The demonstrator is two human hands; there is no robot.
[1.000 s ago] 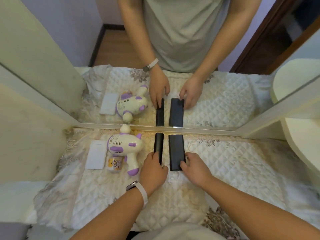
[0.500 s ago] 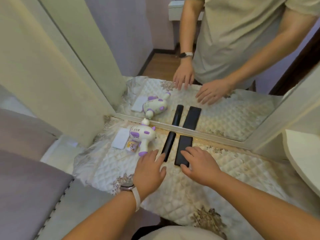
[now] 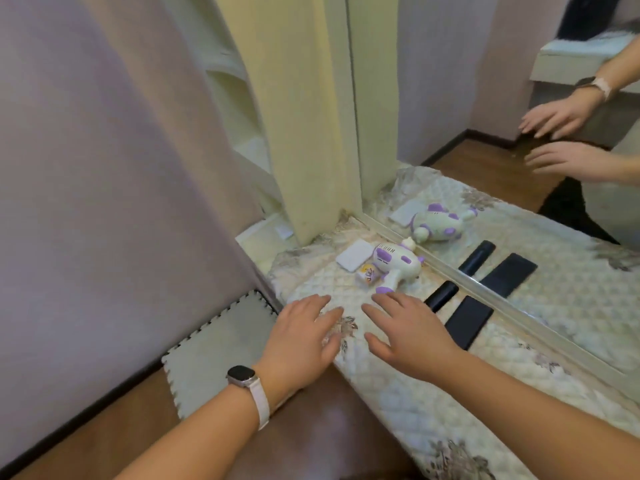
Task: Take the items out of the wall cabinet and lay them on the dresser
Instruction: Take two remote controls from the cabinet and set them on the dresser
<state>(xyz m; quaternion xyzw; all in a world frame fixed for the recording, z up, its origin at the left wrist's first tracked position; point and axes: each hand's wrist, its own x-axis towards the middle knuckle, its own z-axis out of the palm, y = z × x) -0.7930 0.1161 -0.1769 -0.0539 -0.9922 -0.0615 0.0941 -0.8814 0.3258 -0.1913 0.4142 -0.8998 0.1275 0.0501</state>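
Both our left hand (image 3: 304,337) and right hand (image 3: 410,336) hover, fingers spread, holding nothing, above the desk (image 3: 398,407); we judge a careless sweep could knock the toy blaster (image 3: 394,265) or remote (image 3: 442,294) floorward.

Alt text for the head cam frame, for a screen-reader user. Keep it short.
Two empty hands, the left hand and right hand, spread open over a quilted dresser cover. Beyond them lie a white pad, a small yellow cup, a purple-and-white toy gun, a slim black bar and a flat black slab, along a mirror.
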